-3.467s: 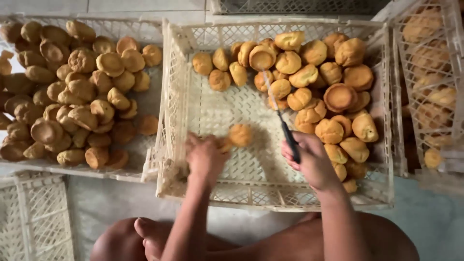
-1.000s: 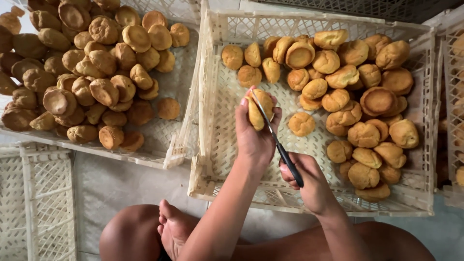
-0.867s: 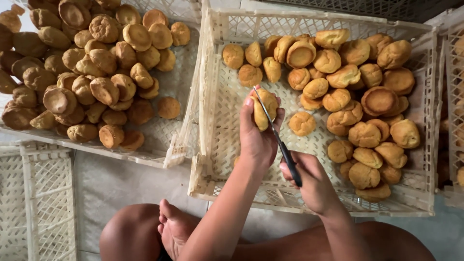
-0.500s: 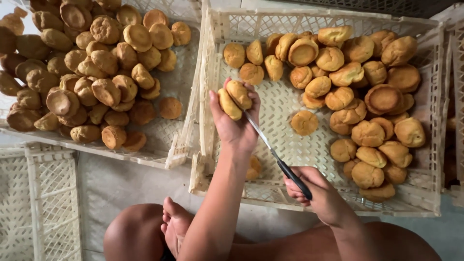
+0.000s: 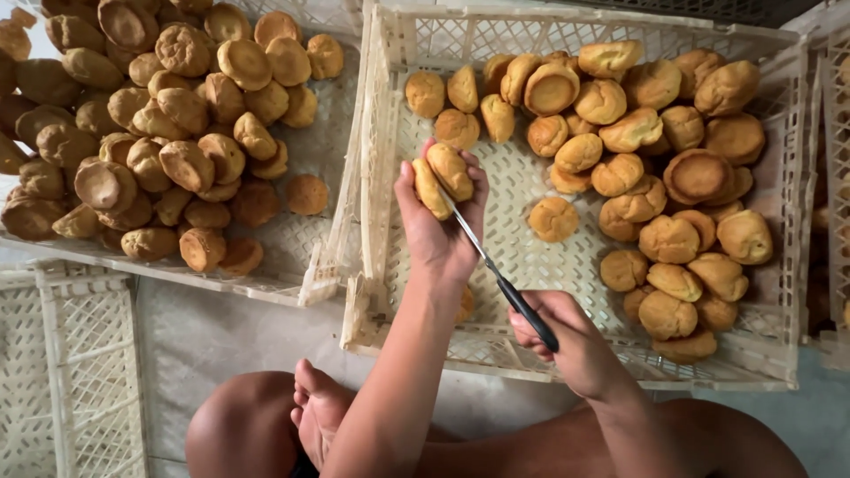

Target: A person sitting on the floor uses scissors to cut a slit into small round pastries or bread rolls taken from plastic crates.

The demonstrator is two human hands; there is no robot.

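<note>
Pale floor carries cream lattice crates: the left crate heaped with browned buns, the middle crate holding more at its right. Above the middle crate the left hand has its grip wrapped round a bun; the right hand clenches a black-handled knife, blade in the bun's seam. Slicing well seems to call for a level blade, kept clear of the fingers.
</note>
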